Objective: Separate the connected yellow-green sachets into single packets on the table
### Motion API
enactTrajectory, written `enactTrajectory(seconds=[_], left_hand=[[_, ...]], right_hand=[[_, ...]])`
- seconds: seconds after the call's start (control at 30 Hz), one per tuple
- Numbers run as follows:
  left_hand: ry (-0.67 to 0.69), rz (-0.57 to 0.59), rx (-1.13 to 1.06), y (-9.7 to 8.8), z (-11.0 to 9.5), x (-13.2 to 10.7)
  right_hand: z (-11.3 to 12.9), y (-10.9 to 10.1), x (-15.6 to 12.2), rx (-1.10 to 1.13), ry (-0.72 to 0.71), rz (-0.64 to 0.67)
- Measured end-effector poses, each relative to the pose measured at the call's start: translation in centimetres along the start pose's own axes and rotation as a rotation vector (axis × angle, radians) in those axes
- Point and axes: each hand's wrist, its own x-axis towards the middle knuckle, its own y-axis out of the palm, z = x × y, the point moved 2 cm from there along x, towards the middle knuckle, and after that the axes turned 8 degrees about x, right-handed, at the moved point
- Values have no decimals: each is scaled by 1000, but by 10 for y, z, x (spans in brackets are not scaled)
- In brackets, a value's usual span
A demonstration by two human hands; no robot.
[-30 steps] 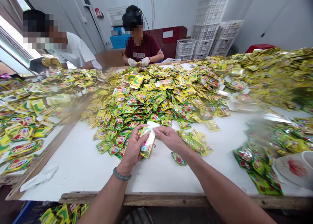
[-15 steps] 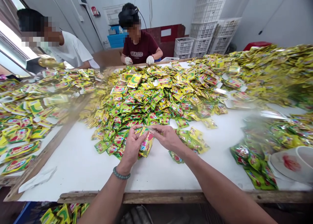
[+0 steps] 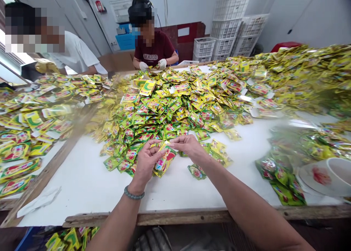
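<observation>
My left hand (image 3: 145, 161) is closed around a small stack of green and yellow sachets (image 3: 163, 162), held upright just above the white table (image 3: 90, 185). My right hand (image 3: 189, 147) pinches the top edge of the sachet at the front of that stack. Both hands hover at the near edge of a big heap of the same sachets (image 3: 175, 105) that covers the middle of the table. A beaded bracelet sits on my left wrist.
More sachets pile up at the left (image 3: 30, 126) and right (image 3: 301, 83). A white cup with a red flower (image 3: 326, 176) lies at the right edge. Two people sit across the table; one in white gloves (image 3: 152, 64) handles sachets. White crates (image 3: 233, 28) stand stacked behind.
The white card on the stack a second ago is gone from view. My right fingers now grip a sachet at the stack's top. The view has tilted down slightly.
</observation>
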Motion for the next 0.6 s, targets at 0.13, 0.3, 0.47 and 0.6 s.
enactTrajectory(seconds=[0.13,0.3,0.47,0.6], left_hand=[[-16,-47,-58,-2,-1,0],[7,-125,-158,-5,0,0],[54,-134,-170,-2,5,0],[118,7,132,-7,-13,-5]], right_hand=[[10,3,-7,-148,-109,152],[10,26,-22,-494,-458,14],[-2,46,-28,-643,-583,-95],[-1,36,-16,-518,-435,-4]])
